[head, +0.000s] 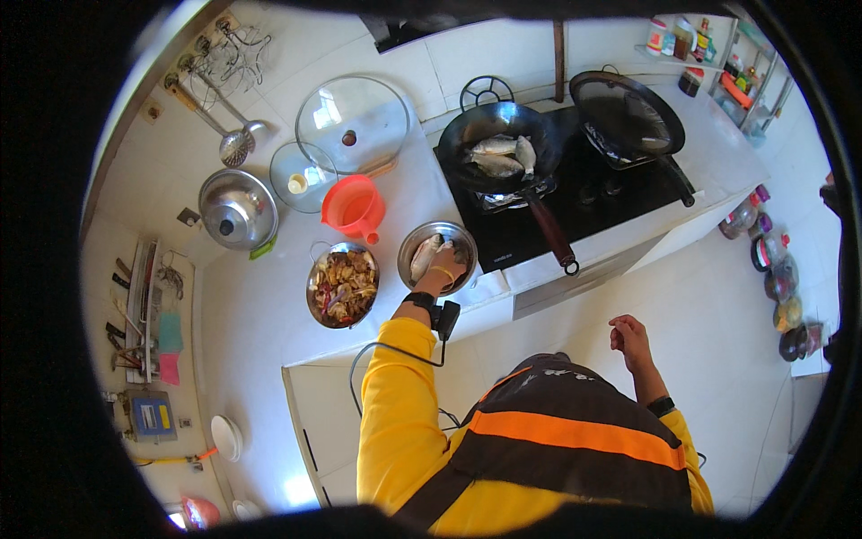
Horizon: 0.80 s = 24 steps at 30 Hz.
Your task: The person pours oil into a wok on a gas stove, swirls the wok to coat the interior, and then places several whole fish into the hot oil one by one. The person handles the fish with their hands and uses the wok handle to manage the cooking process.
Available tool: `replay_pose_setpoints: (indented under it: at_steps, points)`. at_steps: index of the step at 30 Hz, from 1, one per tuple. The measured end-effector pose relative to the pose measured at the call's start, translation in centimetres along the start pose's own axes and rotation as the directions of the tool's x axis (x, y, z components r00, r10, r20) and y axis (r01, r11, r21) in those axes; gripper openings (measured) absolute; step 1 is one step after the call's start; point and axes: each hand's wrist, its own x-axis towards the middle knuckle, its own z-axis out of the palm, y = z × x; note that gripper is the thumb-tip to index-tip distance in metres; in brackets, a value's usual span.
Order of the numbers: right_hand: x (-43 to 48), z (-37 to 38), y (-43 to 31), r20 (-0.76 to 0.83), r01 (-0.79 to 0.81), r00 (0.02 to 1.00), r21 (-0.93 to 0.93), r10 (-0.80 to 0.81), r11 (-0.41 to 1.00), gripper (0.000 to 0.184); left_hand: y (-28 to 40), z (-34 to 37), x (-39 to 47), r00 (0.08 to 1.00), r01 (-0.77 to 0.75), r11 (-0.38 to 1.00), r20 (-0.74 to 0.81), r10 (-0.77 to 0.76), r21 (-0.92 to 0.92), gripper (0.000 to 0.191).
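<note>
My left hand (446, 264) reaches into a round steel bowl (407, 277) on the counter, its fingers on or beside a whole fish (425, 257); whether it grips one is hidden. My right hand (628, 337) hangs over the floor to the right of my apron, its fingers loosely curled, touching nothing. Several whole fish (497, 165) lie in a black wok (465, 178) on the left burner, its red-brown handle towards me. To the left of the bowl, cooked meat pieces (342, 286) fill a steel dish.
A red plastic jug (355, 205), two glass lids (352, 101) and a steel lid (239, 209) occupy the left counter. At the right burner, a lidded pan (626, 111) points its handle outward over the black hob (502, 249). Jars (784, 276) stand in a row at far right.
</note>
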Motion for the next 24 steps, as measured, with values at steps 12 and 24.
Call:
replay_pose_setpoints:
  at_steps: [12,24]
  points:
    - [0.3,-0.1,0.3,0.017,-0.003,1.000,-0.027,0.003,1.000,0.014,-2.6,-9.8,-1.1,0.984,0.081,0.631,-0.038,-0.173,-0.772,0.039]
    - [0.6,0.0,0.1,0.027,-0.019,0.999,-0.005,0.019,1.000,0.013,-1.4,-6.7,-1.2,0.980,-0.100,0.879,-0.199,0.006,-0.467,0.044]
